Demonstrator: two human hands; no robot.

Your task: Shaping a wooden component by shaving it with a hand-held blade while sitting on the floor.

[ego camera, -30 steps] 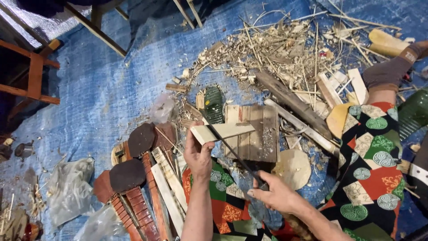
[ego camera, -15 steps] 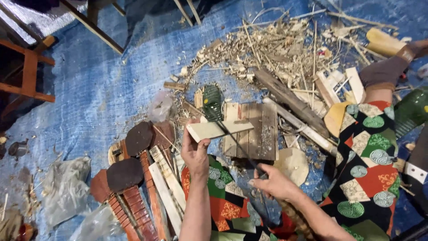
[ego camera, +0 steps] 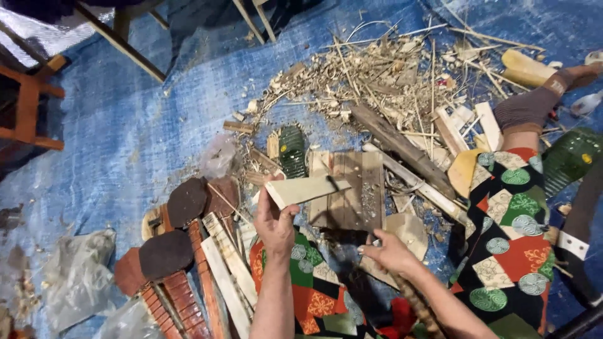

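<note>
My left hand [ego camera: 274,220] holds up a pale, flat piece of wood [ego camera: 306,190] by its left end, roughly level, above my patterned lap. My right hand [ego camera: 387,252] sits lower and to the right, closed around a dark tool [ego camera: 342,240] that is blurred by motion; its shape is unclear. The tool is apart from the pale piece. Just behind both hands lies a slatted wooden board [ego camera: 355,188] on the blue tarp [ego camera: 157,125].
A heap of wood shavings and sticks [ego camera: 383,69] covers the far tarp. Dark oval pieces [ego camera: 185,201] and wooden strips [ego camera: 220,270] lie at my left. Also present: a green sandal [ego camera: 292,150], crumpled plastic [ego camera: 75,276], a wooden chair [ego camera: 28,107] and my outstretched leg [ego camera: 509,207].
My right hand has pulled the dark tool down and back, away from the pale wood it was touching. My left hand still holds the wood in about the same place.
</note>
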